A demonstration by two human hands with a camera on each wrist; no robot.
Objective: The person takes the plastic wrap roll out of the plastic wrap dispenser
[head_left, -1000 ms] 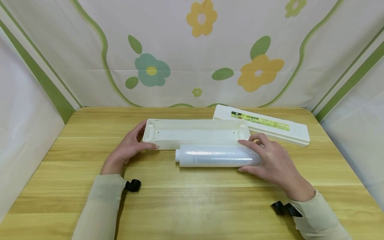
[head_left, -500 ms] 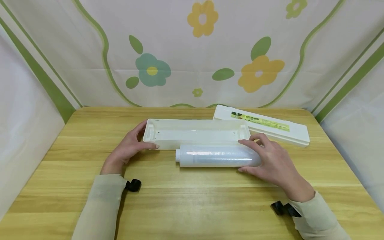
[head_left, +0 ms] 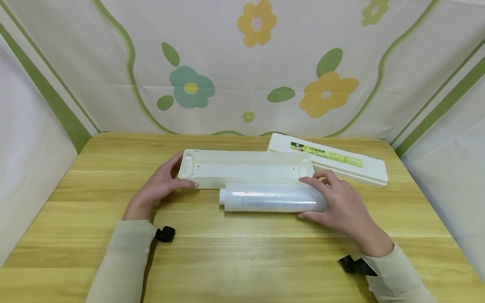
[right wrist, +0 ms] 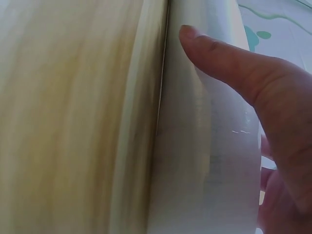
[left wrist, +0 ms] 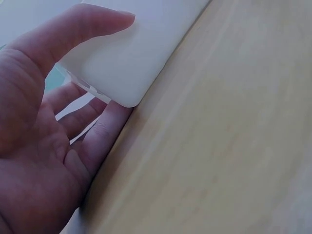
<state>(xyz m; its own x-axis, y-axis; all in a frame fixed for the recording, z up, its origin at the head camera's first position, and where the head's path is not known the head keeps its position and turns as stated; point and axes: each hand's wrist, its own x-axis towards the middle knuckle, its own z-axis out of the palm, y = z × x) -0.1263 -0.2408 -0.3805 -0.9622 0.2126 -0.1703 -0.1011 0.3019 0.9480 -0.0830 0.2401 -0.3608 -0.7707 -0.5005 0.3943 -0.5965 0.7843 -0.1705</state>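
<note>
A long white plastic box (head_left: 227,182) lies with its open side up, its inside bare. My left hand (head_left: 161,183) grips its left end, thumb on the front wall and the other fingers behind the end, as the left wrist view also shows at the box's corner (left wrist: 122,68). In front of the box lies a roll of plastic wrap (head_left: 273,198), the end of its white core poking out on the left. Its right end sits in the grip of my right hand (head_left: 341,206), thumb along the near side and fingers over the far side. In the right wrist view the thumb presses the roll (right wrist: 209,136).
Behind the box to the right, a white lid (head_left: 371,168) with a yellow-green label lies at a slant on the wooden table (head_left: 242,261). A flowered cloth (head_left: 235,63) hangs beyond the table's back edge. Black wrist mounts (head_left: 166,234) sit at both sleeves.
The head view has shifted very slightly. Both hands, the box, the roll of plastic wrap and the lid otherwise hold the same places.
</note>
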